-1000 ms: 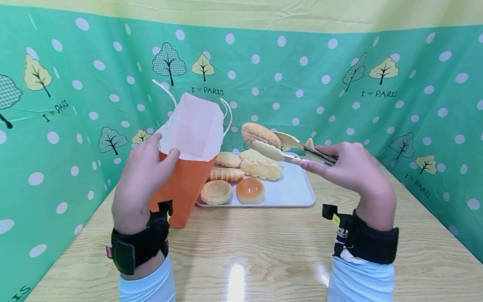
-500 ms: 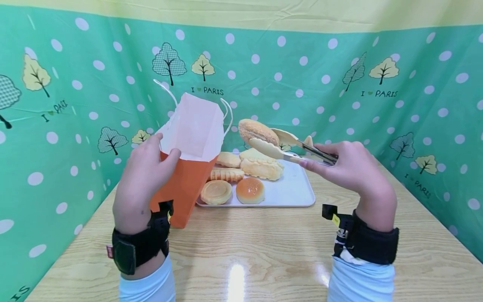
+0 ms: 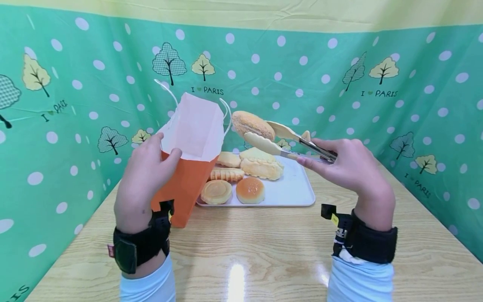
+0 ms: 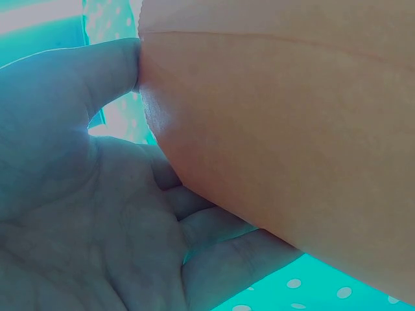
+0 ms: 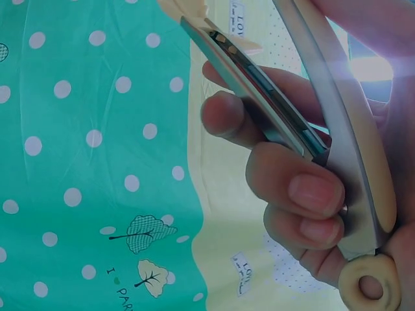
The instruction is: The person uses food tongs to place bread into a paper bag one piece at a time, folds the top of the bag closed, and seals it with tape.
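My left hand holds an orange paper bag by its near upper side. The bag leans with its white-lined mouth tilted up. In the left wrist view the thumb touches the bag's edge and the fingers lie behind it. My right hand grips tongs with metal arms and cream tips; the right wrist view shows curled fingers round the handles. Between the tips sits an oblong, sugar-coated bread roll, raised just right of the bag's mouth and apart from it.
Behind the bag a white tray bears a glossy round bun, a round flat pastry, a ridged pastry and other breads. White cord handles rise from the bag. A green dotted cloth surrounds the wooden table.
The tongs with the bread roll have moved left and slightly up, nearer the bag's mouth. The left hand and bag have hardly moved.
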A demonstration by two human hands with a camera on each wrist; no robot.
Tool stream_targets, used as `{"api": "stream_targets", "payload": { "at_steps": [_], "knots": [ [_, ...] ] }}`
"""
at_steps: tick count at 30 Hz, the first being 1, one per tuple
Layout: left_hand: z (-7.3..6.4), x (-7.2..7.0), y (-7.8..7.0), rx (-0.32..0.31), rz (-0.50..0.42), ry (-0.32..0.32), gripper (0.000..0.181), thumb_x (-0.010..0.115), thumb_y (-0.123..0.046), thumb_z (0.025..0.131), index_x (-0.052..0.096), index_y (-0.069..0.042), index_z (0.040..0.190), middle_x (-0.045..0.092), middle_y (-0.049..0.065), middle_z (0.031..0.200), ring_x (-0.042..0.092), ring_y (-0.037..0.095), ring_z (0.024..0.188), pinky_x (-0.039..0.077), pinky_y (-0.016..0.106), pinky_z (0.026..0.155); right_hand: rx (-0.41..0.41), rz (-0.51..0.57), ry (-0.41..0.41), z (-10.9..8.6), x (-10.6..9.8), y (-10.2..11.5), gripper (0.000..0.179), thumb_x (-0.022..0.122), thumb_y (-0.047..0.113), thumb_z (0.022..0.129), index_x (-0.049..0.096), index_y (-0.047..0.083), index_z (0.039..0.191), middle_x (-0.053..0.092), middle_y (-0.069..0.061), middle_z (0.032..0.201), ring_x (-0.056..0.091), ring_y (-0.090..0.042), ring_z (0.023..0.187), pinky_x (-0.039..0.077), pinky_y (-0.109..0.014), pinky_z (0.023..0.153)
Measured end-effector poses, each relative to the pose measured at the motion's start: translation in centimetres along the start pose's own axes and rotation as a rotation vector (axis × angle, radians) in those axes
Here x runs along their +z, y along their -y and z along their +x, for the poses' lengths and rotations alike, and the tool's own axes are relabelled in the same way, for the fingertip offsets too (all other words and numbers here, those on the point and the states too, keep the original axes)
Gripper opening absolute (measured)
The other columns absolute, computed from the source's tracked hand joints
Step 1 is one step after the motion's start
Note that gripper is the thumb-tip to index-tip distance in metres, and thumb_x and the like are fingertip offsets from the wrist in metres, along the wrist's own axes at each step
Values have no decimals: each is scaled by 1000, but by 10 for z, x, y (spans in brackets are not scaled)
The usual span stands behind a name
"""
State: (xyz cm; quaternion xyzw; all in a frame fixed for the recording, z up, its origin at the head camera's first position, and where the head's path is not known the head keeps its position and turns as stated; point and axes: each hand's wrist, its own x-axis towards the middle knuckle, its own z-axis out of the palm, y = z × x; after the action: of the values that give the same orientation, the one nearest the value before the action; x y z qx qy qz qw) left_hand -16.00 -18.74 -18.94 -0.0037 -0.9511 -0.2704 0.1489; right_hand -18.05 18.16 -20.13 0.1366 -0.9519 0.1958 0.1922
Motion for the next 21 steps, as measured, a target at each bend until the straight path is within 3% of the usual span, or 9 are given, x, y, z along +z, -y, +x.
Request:
{"api": "stream_targets", "payload": {
  "at_steps": [2,4,14,21],
  "knots": [
    [0,0,0,-3,-6,2,68,38,-34,96,16,7,146,34,32,143,41,42,105,47,55,79,-4,-2,-16,0,0,1,72,56,68,74,57,22,130,26,2,49,31,-19,40,27,-33,39],
    [0,0,0,-3,-6,2,68,38,-34,96,16,7,146,36,32,141,41,43,105,47,55,79,-9,-1,-33,0,0,1,71,57,67,75,57,21,129,26,2,49,31,-19,40,27,-33,39],
    [1,1,-1,-1,6,-6,68,40,-33,96,16,7,145,39,32,137,42,41,98,45,47,69,-33,8,-101,-1,0,3,67,60,61,76,56,22,131,26,2,48,31,-20,42,25,-35,39],
    [1,0,-1,5,6,-3,68,41,-33,96,16,8,145,34,33,143,40,43,106,47,54,79,-55,8,-138,-1,0,5,67,61,61,76,57,22,130,26,2,47,30,-19,42,24,-34,39]
  ]
}}
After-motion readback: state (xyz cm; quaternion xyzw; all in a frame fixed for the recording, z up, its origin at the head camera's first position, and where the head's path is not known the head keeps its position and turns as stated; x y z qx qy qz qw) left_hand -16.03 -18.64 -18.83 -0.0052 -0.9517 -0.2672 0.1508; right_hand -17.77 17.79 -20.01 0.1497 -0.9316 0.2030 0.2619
